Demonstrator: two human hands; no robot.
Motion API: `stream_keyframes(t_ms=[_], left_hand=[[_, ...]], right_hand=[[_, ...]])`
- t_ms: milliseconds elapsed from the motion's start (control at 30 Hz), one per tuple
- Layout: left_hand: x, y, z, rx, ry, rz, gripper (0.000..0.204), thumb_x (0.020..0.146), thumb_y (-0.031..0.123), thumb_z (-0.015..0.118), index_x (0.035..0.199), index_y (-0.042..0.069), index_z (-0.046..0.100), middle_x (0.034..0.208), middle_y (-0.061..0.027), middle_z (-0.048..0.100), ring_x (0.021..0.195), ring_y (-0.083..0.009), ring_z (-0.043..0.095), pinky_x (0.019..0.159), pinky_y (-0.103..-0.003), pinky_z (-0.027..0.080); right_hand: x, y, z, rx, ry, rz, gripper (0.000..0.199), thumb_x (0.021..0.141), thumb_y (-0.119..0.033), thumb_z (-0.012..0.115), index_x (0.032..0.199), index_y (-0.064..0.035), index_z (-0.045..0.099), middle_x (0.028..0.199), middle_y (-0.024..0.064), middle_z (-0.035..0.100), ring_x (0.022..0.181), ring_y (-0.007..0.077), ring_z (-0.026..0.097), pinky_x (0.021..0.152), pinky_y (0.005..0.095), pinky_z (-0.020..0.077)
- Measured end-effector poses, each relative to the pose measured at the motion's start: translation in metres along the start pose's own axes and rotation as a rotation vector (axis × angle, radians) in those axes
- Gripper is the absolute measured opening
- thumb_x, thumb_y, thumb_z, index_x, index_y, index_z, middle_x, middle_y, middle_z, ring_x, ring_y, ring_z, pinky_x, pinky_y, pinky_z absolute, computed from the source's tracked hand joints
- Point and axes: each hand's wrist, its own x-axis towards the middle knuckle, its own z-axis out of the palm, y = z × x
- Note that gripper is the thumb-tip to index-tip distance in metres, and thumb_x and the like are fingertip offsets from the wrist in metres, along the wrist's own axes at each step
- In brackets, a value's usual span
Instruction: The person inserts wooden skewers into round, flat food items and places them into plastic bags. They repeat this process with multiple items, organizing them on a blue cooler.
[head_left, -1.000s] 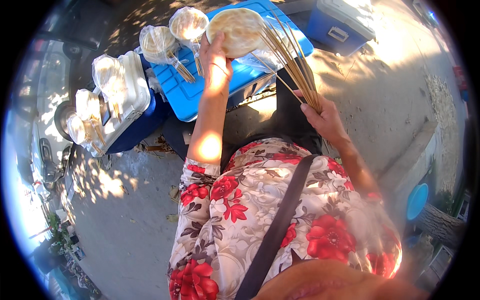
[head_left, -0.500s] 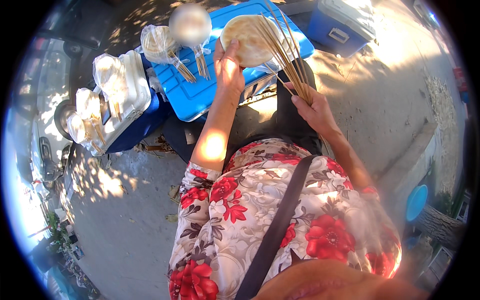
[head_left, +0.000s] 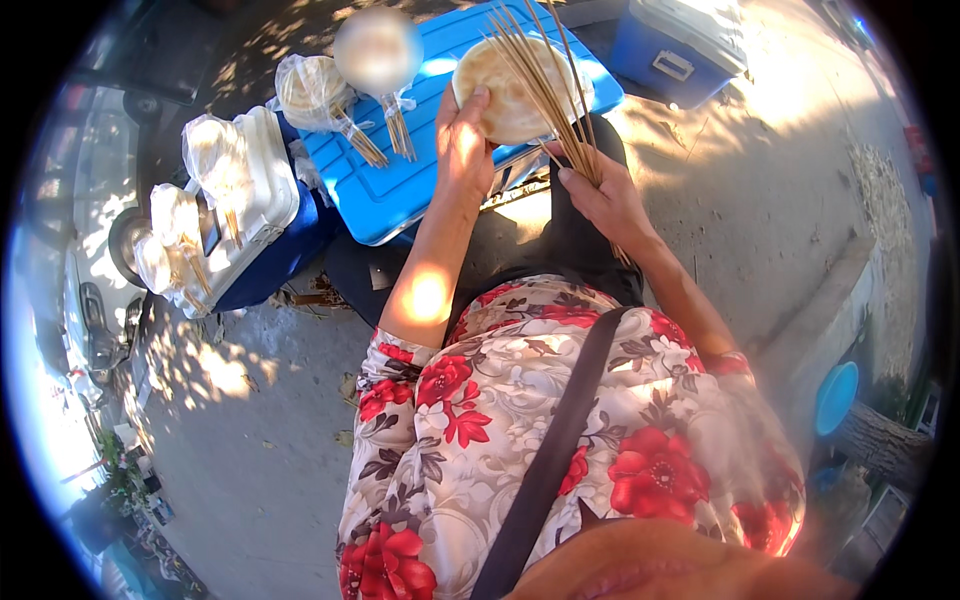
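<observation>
My left hand [head_left: 464, 150] grips a round, pale flatbread [head_left: 487, 112] by its near left edge, thumb on top; it may be a stack, which I cannot tell. Closed round a bundle of thin wooden skewers [head_left: 540, 84] is my right hand [head_left: 606, 198], just right of the bread. The skewers slant up and leftward across the bread's face, and their lower ends come out below my fist. Beneath both hands lies the blue lid of a cooler [head_left: 350, 190]. Two plastic-bagged bundles of round bread [head_left: 310, 88] with sticks poking out rest on that lid's left side.
A white-lidded blue cooler [head_left: 268, 165] at the left carries several more bagged bundles [head_left: 215, 160] and a dark phone-like object [head_left: 209, 228]. Another blue and white cooler [head_left: 672, 65] stands at the far right. A light-blue basin [head_left: 837, 398] is near a tree trunk [head_left: 880, 443].
My right hand has shifted a little up and left with the skewers, nearer my left hand. The flatbread has moved slightly right and down, and the skewers now cross more of it.
</observation>
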Motion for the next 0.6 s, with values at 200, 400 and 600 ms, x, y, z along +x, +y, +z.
stream_keyframes(t_ms=[200,400,600], left_hand=[[-0.001,0.001,-0.001,-0.03,-0.042,-0.015,0.046,0.088,0.016,0.054,0.131,0.006,0.041,0.123,-0.0091,0.051,0.111,-0.024,0.053,0.082,-0.04,0.05],[0.028,0.031,-0.038,-0.061,-0.01,0.051,0.051,0.085,0.01,0.058,0.13,0.0,0.038,0.123,-0.0159,0.049,0.112,-0.0307,0.052,0.087,-0.047,0.05],[0.04,0.04,-0.062,-0.049,0.054,0.102,0.051,0.082,0.009,0.06,0.126,-0.004,0.039,0.121,-0.0171,0.049,0.109,-0.0314,0.054,0.079,-0.048,0.053]], right_hand=[[0.005,0.002,0.002,0.068,-0.012,-0.032,0.031,0.09,-0.009,0.05,0.12,-0.0041,0.057,0.065,-0.0058,0.044,0.058,0.0035,0.041,0.052,0.021,0.0353],[-0.018,-0.006,-0.008,-0.092,-0.05,0.053,0.033,0.091,-0.011,0.048,0.123,-0.006,0.055,0.059,-0.0051,0.041,0.054,0.0037,0.041,0.049,0.0208,0.0338],[-0.045,-0.014,-0.012,-0.026,-0.063,0.144,0.037,0.09,-0.01,0.049,0.126,-0.008,0.053,0.059,-0.007,0.039,0.052,0.0027,0.038,0.048,0.0206,0.0318]])
